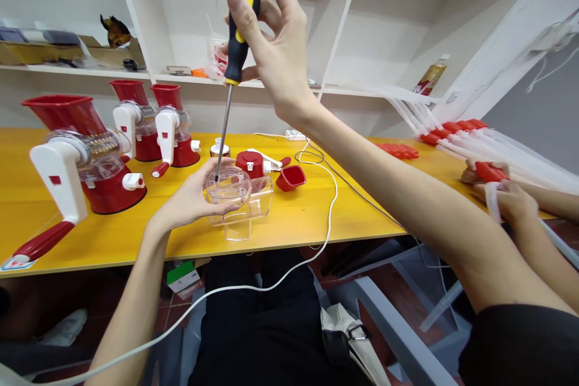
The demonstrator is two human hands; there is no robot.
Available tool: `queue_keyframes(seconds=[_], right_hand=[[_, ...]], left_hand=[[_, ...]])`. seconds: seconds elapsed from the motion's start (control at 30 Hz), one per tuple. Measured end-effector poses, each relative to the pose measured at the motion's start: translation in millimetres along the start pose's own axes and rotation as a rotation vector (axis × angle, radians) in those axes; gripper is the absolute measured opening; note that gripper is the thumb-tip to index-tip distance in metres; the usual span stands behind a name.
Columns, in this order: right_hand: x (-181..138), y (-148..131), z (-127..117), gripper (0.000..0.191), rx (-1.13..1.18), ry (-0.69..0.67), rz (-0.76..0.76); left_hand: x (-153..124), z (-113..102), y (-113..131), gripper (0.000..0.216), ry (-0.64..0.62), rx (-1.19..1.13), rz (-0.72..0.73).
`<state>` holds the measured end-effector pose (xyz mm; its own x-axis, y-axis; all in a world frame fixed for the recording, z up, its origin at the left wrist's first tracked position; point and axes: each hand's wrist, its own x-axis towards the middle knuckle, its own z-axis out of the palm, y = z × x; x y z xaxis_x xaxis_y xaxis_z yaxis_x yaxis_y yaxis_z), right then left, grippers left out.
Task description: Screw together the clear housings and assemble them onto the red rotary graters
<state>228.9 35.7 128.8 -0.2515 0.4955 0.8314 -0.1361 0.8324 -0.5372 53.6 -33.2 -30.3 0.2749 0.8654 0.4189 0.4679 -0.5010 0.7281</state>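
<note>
My right hand (275,42) is closed round the black and yellow handle of a screwdriver (236,42), held upright above the yellow table (316,217). Its thin shaft runs down and the tip sits inside a clear plastic housing (237,199) near the table's front edge. My left hand (194,196) cups the left side of that housing, fingers wrapped on it. Just behind the housing lie a red round part (249,163) and a small red cup (292,177).
Three red and white hand-crank grinders (85,163) stand at the left of the table. A white cable (325,205) loops over the front edge. At the right, another person's hands (497,190) hold a red-capped tube beside several clear tubes. White shelves stand behind.
</note>
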Motion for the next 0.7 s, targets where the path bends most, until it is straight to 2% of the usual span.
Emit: queue_keyframes(seconds=[0.2, 0.37, 0.5, 0.7], right_hand=[[-3, -1, 0, 0.027, 0.052, -0.029, -0.017], [-3, -1, 8, 0.027, -0.010, -0.058, 0.012], [-2, 11, 15, 0.031, -0.078, -0.079, 0.060], [5, 38, 13, 0.030, -0.001, 0.014, 0.142]], left_hand=[[-2, 0, 1, 0.078, -0.009, -0.045, 0.017], [-1, 2, 0, 0.078, -0.009, -0.058, 0.017], [-1, 2, 0, 0.079, -0.014, -0.107, -0.004], [-1, 3, 2, 0.075, -0.037, -0.094, -0.022]])
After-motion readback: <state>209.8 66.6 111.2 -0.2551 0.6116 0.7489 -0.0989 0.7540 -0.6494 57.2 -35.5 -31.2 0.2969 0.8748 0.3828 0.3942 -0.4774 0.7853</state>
